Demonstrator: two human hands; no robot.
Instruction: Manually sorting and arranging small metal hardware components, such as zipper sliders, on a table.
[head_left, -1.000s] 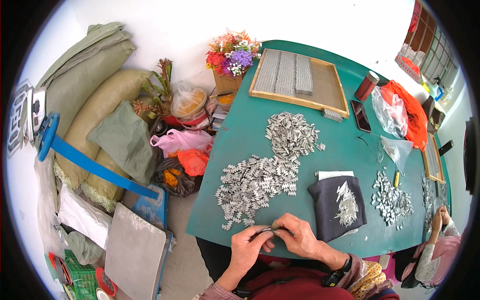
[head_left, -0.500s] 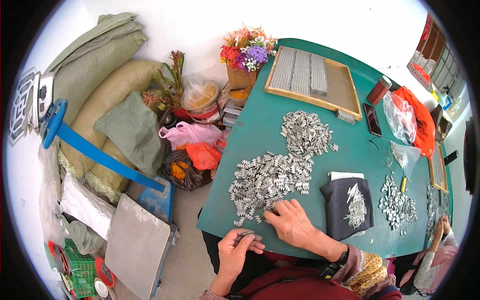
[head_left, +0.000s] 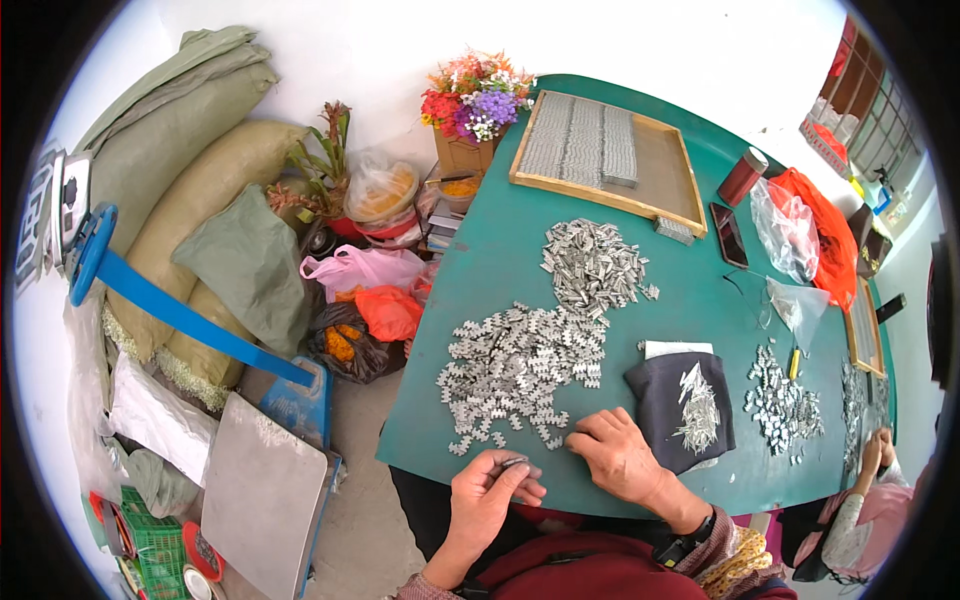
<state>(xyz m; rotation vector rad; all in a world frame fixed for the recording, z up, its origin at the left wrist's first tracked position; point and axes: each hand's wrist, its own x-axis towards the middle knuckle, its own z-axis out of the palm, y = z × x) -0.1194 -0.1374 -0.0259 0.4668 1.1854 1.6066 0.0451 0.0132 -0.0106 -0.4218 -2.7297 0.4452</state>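
Note:
My left hand [head_left: 492, 490] is at the near edge of the green table [head_left: 700, 290], its fingers pinching a small stack of silver metal pieces [head_left: 514, 463]. Flat on the table lies my right hand [head_left: 618, 455], fingertips touching the near edge of a large heap of silver metal pieces [head_left: 520, 362]. Farther back lies a second heap of pieces [head_left: 592, 264]. To the right of my right hand is a dark cloth [head_left: 682, 402] with thin silver slivers on it.
A wooden tray [head_left: 668, 170] with packed rows of pieces sits at the back, next to a flower pot [head_left: 472, 110]. A phone [head_left: 728, 235], dark red cup [head_left: 742, 177], plastic bags and another person's hands [head_left: 872, 452] are at right. Sacks, bags and a blue hand cart [head_left: 170, 310] stand on the floor at left.
My hands, joined before my body a second ago, have parted. The right hand has reached to the heap's edge and the left stays low with its pieces. The view has shifted slightly.

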